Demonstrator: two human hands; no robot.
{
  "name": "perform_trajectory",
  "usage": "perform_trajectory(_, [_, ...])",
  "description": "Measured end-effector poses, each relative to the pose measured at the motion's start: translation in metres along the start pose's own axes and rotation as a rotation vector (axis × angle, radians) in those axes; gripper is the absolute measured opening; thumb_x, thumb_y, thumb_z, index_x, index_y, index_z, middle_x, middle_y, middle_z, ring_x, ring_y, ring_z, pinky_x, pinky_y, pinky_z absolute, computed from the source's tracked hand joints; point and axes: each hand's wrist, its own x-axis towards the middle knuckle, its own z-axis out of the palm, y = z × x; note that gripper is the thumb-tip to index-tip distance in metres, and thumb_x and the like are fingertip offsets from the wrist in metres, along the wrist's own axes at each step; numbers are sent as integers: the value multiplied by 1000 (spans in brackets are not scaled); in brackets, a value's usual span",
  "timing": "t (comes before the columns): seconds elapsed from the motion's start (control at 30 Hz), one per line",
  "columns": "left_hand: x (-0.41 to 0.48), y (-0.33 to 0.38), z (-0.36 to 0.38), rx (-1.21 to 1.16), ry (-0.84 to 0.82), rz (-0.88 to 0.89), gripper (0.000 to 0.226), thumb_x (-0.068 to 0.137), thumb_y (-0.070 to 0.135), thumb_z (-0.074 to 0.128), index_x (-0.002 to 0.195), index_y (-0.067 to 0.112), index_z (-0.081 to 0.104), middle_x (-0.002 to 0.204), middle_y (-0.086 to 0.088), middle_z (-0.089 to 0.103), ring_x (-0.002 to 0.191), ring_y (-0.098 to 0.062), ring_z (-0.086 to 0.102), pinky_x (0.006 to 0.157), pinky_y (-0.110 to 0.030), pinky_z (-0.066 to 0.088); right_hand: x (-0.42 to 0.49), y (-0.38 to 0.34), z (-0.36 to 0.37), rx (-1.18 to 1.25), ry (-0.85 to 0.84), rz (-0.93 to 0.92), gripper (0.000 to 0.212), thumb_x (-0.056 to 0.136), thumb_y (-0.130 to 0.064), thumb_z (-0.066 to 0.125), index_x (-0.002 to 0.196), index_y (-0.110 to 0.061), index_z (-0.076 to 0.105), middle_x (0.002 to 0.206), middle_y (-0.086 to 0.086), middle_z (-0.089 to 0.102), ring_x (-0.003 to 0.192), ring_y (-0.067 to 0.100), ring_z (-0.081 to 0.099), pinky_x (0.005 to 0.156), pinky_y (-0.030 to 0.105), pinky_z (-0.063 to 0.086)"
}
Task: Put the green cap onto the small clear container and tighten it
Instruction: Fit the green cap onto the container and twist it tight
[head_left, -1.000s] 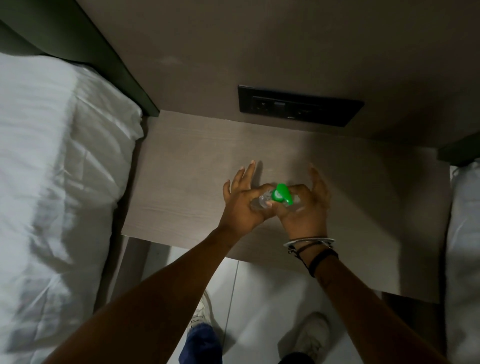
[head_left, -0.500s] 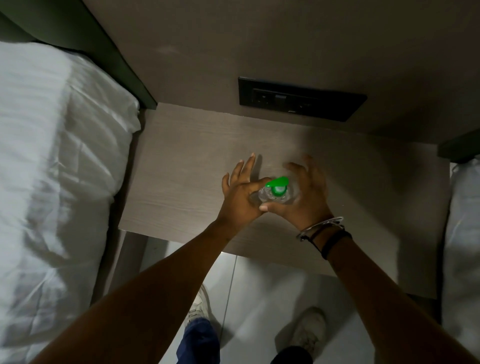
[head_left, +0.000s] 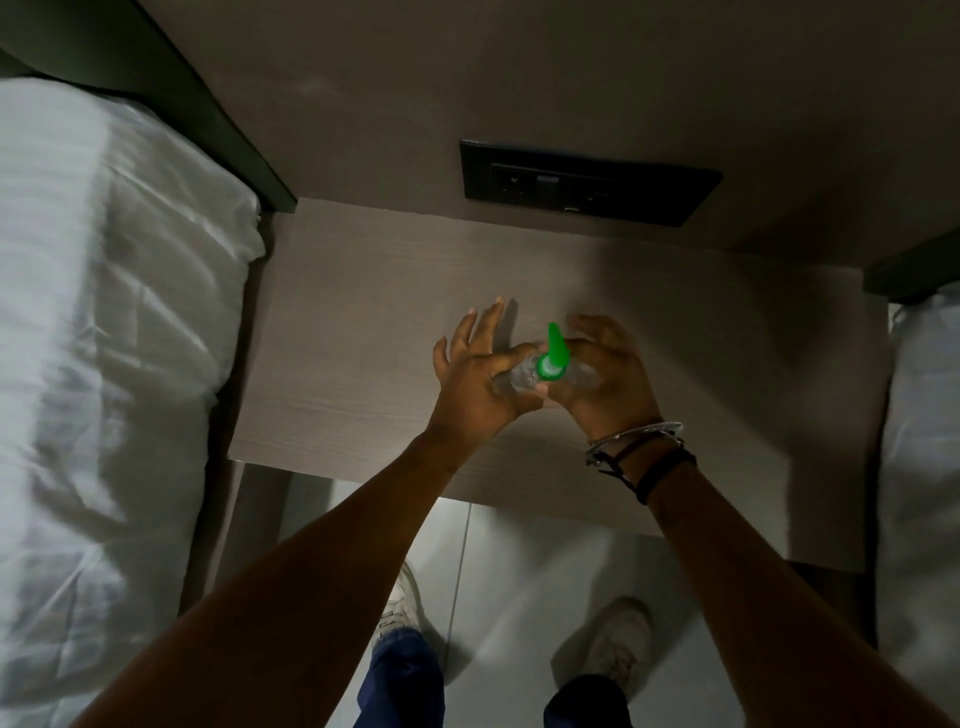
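Observation:
Both hands meet above the wooden bedside table (head_left: 363, 322). My left hand (head_left: 472, 371) pinches the small clear container (head_left: 522, 376) between thumb and forefinger, its other fingers spread. On the container's mouth sits the green cap (head_left: 553, 356), its pointed tip aimed up and away. My right hand (head_left: 605, 379) curls around the cap and the container's right side, thumb below the cap. Much of the container is hidden by the fingers.
A black socket panel (head_left: 587, 189) is set in the wall behind the table. White bedding (head_left: 104, 338) lies at the left, more white bedding (head_left: 919, 441) at the right. Below the table edge are a tiled floor and my white shoes (head_left: 621, 644).
The green cap has turned, so its pointed tip now stands up and away. My right hand has shifted its hold around the cap. Both hands stay over the table's middle.

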Motion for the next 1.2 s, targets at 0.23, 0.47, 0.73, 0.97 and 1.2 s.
perform_trajectory(0.23, [-1, 12, 12, 2, -62, 55, 52, 67, 38, 80, 115, 31, 63, 156, -6, 22, 144, -31, 9, 109, -65, 9, -11, 10, -7, -35, -4, 70, 75, 48, -35, 88, 114, -25, 56, 135, 7, 45, 128, 27, 38, 105, 51, 37])
perform_trajectory(0.47, [-4, 4, 2, -19, -29, 25, 46, 69, 42, 77, 112, 28, 65, 155, -7, 28, 143, -32, 13, 108, -66, 10, -6, 4, 5, -102, 35, 95, 55, 45, -42, 88, 86, -17, 61, 121, 13, 55, 116, 32, 48, 95, 54, 42])
perform_trajectory(0.73, [2, 11, 6, -48, -60, 22, 54, 64, 41, 80, 114, 32, 63, 156, -4, 24, 144, -28, 9, 109, -63, 10, -10, 15, -3, 59, 37, 35, 37, 65, -19, 79, 98, -29, 67, 132, -11, 46, 128, 21, 36, 105, 51, 36])
perform_trajectory(0.97, [0, 7, 1, -21, -45, 26, 53, 64, 38, 81, 113, 26, 66, 154, -9, 28, 143, -33, 13, 108, -65, 11, -6, 2, 8, 2, 96, 48, 62, 47, -31, 89, 97, -12, 57, 121, 15, 51, 114, 31, 48, 93, 54, 45])
perform_trajectory(1.2, [7, 12, 9, -76, -31, 24, 54, 62, 50, 77, 112, 34, 64, 155, -3, 27, 143, -28, 11, 109, -62, 10, -1, 10, -11, 21, 66, 0, 38, 59, -25, 84, 92, -23, 67, 129, 0, 53, 124, 23, 41, 101, 51, 41])
